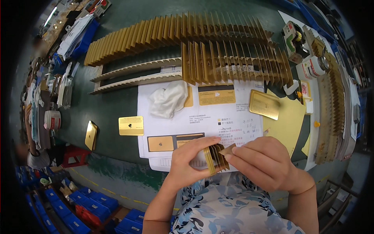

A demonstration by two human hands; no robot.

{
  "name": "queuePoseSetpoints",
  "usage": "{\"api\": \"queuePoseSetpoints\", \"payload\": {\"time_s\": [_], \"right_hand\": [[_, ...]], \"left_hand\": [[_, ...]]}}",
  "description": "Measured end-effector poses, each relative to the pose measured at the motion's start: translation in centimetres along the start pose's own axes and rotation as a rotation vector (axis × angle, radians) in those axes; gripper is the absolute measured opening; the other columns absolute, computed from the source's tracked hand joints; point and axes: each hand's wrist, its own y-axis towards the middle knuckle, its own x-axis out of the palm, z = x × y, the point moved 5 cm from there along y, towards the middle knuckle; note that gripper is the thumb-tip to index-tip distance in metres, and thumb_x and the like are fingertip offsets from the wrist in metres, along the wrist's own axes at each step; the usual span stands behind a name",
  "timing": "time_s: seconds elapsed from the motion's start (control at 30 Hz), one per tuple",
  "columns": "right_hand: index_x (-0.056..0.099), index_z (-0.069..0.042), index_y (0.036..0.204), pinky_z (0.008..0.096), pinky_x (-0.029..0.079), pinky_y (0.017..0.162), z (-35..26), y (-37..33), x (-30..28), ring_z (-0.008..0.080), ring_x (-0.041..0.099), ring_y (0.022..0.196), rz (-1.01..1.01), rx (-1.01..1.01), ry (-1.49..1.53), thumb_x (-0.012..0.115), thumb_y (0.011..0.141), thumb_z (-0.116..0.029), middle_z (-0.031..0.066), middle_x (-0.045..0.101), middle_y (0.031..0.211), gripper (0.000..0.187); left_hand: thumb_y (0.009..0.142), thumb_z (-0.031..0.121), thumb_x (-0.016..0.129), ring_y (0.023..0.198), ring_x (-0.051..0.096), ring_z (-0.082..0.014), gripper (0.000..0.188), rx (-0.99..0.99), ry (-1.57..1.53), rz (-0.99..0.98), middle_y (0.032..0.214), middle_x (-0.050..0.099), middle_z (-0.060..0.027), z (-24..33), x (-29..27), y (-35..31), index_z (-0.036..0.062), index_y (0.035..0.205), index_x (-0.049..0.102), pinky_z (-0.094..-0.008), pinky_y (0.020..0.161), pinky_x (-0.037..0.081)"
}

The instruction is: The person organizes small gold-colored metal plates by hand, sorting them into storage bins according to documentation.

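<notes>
Close to my body, my left hand [183,163] grips a fanned stack of gold metal cards [211,160] by its edges, thumb below and fingers above. Between thumb and fingertips of my right hand [267,163] is a single gold card [227,151], at the right side of that stack; whether it touches the other cards I cannot tell. Under both hands lie printed white sheets [194,124]. A crumpled white cloth [168,99] covers part of a gold card, beside a gold card with a dark stripe [217,94].
Slotted racks [136,72] cross the table's far side, holding rows of upright gold cards [156,33]. More cards lie flat: one [131,126] at left, another [265,104] on yellow paper [290,117]. A small stack [91,135] sits near the left edge. At right stands a white can [313,67].
</notes>
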Motion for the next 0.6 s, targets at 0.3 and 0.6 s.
{"api": "queuePoseSetpoints", "payload": {"time_s": [0.3,0.6], "right_hand": [[0.068,0.007,0.102,0.0340,0.054,0.069,-1.6,-1.4,-0.6,0.0218,0.064,0.084,-0.188,-0.093,0.156,0.070,0.074,-0.006,0.0120,0.064,0.102,0.031],[0.069,0.006,0.103,0.0340,0.053,0.068,-0.1,0.3,-0.6,0.0226,0.064,0.083,-0.084,0.009,0.029,0.070,0.074,-0.007,0.0123,0.064,0.104,0.032]], "left_hand": [[0.068,0.019,0.090,0.107,0.071,-0.0269,0.060,0.028,0.016,0.033,0.120,0.072,-0.0097,-0.1,0.0,-0.1,0.0083,0.122,0.069,-0.0350,0.092,0.055],[0.068,0.019,0.090,0.107,0.071,-0.0269,0.059,0.040,0.030,0.019,0.120,0.072,-0.0099,0.0,0.0,0.1,0.0081,0.122,0.069,-0.0351,0.092,0.055]]}}
